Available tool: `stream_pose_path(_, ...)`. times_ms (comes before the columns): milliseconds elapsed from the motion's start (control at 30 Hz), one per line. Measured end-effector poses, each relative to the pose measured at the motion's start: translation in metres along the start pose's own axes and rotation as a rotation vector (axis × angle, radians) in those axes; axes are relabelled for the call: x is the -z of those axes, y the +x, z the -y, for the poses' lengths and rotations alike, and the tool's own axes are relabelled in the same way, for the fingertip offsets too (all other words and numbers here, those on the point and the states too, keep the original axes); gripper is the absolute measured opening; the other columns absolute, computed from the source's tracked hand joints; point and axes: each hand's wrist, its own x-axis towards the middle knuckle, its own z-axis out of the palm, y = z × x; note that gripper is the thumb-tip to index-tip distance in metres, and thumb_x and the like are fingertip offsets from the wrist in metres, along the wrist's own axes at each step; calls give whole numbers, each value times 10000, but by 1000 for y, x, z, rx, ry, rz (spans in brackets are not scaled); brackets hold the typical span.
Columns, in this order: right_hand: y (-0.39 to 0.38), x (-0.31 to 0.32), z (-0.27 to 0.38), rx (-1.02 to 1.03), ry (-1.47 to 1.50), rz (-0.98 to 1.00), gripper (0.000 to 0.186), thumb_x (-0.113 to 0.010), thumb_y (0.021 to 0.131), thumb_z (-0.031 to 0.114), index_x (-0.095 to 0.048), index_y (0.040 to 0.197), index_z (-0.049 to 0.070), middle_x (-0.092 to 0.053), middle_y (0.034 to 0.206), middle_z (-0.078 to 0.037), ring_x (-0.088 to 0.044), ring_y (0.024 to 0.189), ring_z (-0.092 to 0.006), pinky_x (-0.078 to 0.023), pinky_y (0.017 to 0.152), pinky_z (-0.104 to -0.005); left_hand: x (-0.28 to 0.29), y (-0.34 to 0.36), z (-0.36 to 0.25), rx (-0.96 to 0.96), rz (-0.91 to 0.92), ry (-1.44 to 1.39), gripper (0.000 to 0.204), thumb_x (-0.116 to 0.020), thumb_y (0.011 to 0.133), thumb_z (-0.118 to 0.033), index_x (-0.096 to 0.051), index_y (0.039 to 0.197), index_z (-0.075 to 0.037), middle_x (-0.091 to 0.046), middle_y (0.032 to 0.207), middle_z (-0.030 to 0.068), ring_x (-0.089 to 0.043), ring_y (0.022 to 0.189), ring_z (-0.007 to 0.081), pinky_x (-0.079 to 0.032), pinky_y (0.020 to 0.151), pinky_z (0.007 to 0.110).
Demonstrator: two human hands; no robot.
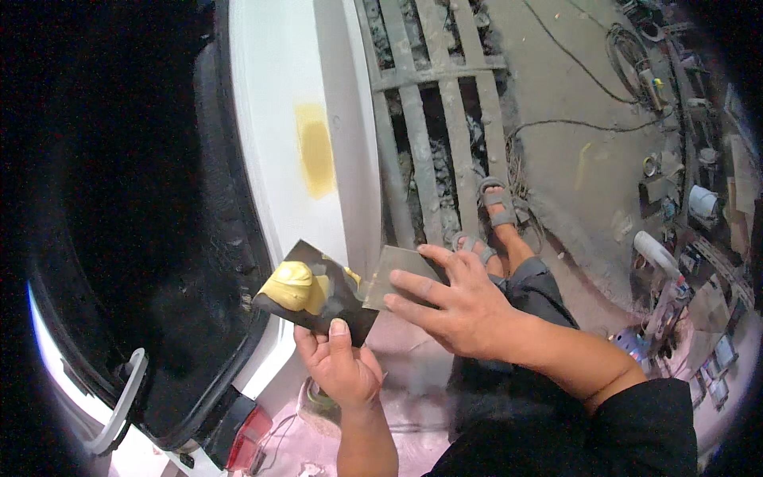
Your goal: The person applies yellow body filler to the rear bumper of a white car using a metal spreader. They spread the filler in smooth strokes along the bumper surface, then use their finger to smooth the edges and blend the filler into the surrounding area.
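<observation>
My left hand grips the lower edge of a dark, flat mixing board, with the thumb on top. A mound of yellow filler paste sits on the board's left part, and a smaller smear shows by its right edge. In my right hand is a thin, grey, rectangular spreader, with my fingers laid along its face. Its left edge meets or overlaps the board's right side. Beyond both hands, the white car panel carries a yellow filler patch.
Left of the panel is the car's dark opening, with a red tail light at the near end. A metal floor grating runs beside the panel; my sandalled foot is by it. Cables and cluttered tools lie to the right.
</observation>
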Motion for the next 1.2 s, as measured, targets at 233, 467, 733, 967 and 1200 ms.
stream_pose_path(233,12,46,19,-1,-56,-136,507,-778,751,146,-660,1239,216,-564,1386,-25,-505,1227,-405,-431,903,-497,5,-1,-17,-24,123,-183,513,-513,925,70,-403,1426,53,-549,1352,169,-558,1243,261,-426,1101,421)
stream_pose_path(467,36,86,52,147,-268,176,446,-671,814,189,-634,1258,210,-547,1383,-50,-480,1251,-423,-414,918,-558,3,-11,-52,-31,181,-163,464,-532,924,63,-444,1377,12,-573,1307,151,-589,1185,255,-460,1060,414)
stream_pose_path(733,82,152,38,191,-141,-94,465,-759,762,121,-678,1208,223,-565,1378,-20,-486,1271,-382,-432,964,-490,-46,2,-96,31,234,-293,433,-518,911,82,-473,1341,59,-591,1293,164,-590,1175,224,-441,1073,387)
stream_pose_path(967,130,208,13,343,-265,-7,472,-705,756,206,-654,1225,197,-555,1375,-41,-453,1294,-393,-409,982,-538,-103,23,-135,29,333,-242,425,-504,898,100,-505,1322,67,-632,1229,150,-615,1135,220,-464,1041,374)
stream_pose_path(1200,139,271,-23,89,-48,29,432,-692,836,128,-642,1263,160,-572,1361,-79,-493,1259,-386,-402,1043,-524,-127,42,-166,-313,146,175,436,-532,916,65,-502,1351,55,-603,1298,129,-585,1193,236,-414,1078,371)
